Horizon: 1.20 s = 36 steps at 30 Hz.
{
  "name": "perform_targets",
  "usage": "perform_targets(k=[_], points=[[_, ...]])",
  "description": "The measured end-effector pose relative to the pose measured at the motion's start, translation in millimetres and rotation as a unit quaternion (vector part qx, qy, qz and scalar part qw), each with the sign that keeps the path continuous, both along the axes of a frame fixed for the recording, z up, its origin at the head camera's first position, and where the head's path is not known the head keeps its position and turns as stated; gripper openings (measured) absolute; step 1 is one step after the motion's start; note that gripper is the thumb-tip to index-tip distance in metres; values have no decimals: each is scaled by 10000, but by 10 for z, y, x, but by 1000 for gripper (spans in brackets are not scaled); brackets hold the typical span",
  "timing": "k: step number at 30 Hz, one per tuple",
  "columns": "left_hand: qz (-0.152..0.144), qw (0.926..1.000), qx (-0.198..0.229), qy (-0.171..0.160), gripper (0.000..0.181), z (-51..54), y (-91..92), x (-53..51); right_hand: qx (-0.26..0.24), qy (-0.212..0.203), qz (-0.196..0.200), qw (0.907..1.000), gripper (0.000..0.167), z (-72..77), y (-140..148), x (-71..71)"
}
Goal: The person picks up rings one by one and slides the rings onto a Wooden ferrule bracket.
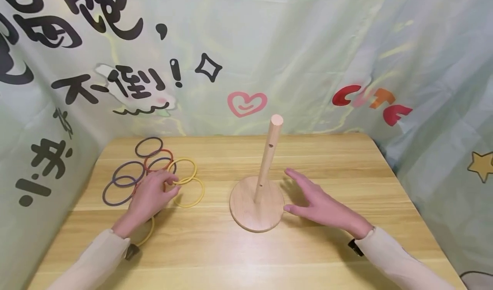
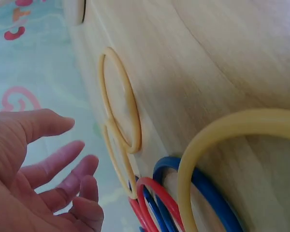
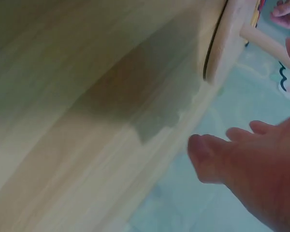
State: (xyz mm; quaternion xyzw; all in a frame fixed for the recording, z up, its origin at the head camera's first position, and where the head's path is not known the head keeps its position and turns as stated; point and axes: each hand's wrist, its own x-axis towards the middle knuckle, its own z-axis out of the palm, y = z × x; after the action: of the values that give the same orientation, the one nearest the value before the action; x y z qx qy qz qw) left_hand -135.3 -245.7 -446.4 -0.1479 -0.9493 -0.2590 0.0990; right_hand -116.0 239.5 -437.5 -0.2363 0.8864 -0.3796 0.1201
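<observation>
My left hand (image 1: 154,191) hovers above a spread of thin rings at the left of the table, its fingers loosely bent and nothing held. In the left wrist view, a gap shows between thumb and fingers, with two overlapping yellow rings (image 2: 134,116) beyond them. Right of a peg stand, my right hand (image 1: 317,202) is held with thumb and fingers apart, near the edge of the round base (image 1: 246,217). A tall wooden post (image 1: 267,157) with small holes rises from that base, and no ring is on it.
Several dark blue rings (image 1: 143,174) and red rings (image 1: 163,150) overlap around the left hand, partly hidden by it. Another yellow ring (image 1: 150,234) lies under the left wrist. A printed cloth (image 1: 300,58) hangs behind and beside the wooden table (image 1: 215,255).
</observation>
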Motion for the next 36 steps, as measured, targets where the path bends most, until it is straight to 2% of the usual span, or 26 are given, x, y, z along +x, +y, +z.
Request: perform_targets(k=[3, 9, 16, 25, 33, 36], points=[[57, 9996, 109, -246, 20, 0, 42, -37, 113, -56, 176, 9998, 106, -51, -74, -14], [144, 9989, -82, -450, 23, -41, 74, -113, 313, -320, 479, 9978, 118, -146, -192, -31], [38, 9977, -17, -669, 21, -92, 96, -189, 423, -501, 553, 9963, 117, -175, -255, -44], [135, 9948, 25, -1006, 17, -132, 112, -243, 670, -152, 701, 9952, 120, -231, -309, -101], [98, 9949, -189, -988, 13, -156, 160, -290, 904, 19, 775, 9929, 130, -255, -316, -111], [53, 9948, -194, -1001, 8, -136, 172, -322, 959, 105, 817, 9920, 132, -259, -314, -122]])
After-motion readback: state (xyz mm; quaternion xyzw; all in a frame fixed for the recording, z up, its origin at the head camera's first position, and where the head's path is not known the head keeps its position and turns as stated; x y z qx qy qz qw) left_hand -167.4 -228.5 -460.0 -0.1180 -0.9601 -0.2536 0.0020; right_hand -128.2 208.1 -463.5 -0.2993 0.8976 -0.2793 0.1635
